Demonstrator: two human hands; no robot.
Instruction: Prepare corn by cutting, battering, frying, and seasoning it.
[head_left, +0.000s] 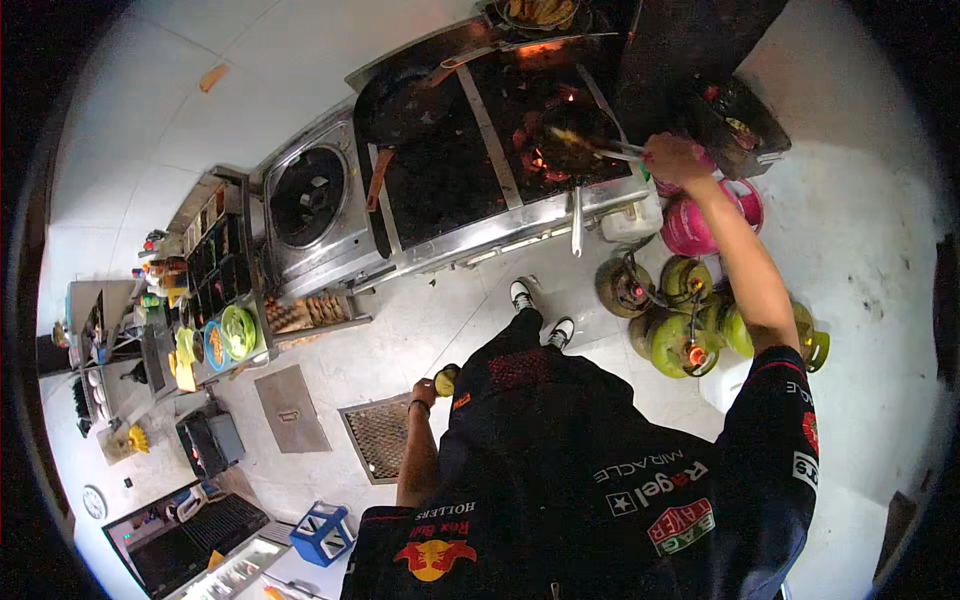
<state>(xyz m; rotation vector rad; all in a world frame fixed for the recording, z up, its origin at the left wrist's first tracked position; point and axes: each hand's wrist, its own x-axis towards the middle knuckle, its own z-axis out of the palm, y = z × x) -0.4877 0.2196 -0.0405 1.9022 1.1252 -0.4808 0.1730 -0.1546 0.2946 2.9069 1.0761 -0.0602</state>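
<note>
My right hand (675, 160) grips the handle end of a pair of metal tongs (616, 150). The tongs reach left over a dark pan (574, 139) on the stove (487, 139), where flames and glowing spots show. A pale-yellow piece shows near the tongs' tips; whether it is held is blurred. The pan's steel handle (577, 221) sticks out over the stove's front edge. Low by my side, my left hand (424, 393) is closed on a small yellow-green object (445, 381), partly hidden by my dark clothing.
Several gas cylinders (679, 345) with hoses stand on the floor right of my feet, a pink cylinder (690, 225) behind them. A round burner (307, 196) is left of the stove. Further left, a counter holds a green bowl (238, 332) and containers. A floor grate (379, 439) lies near my left arm.
</note>
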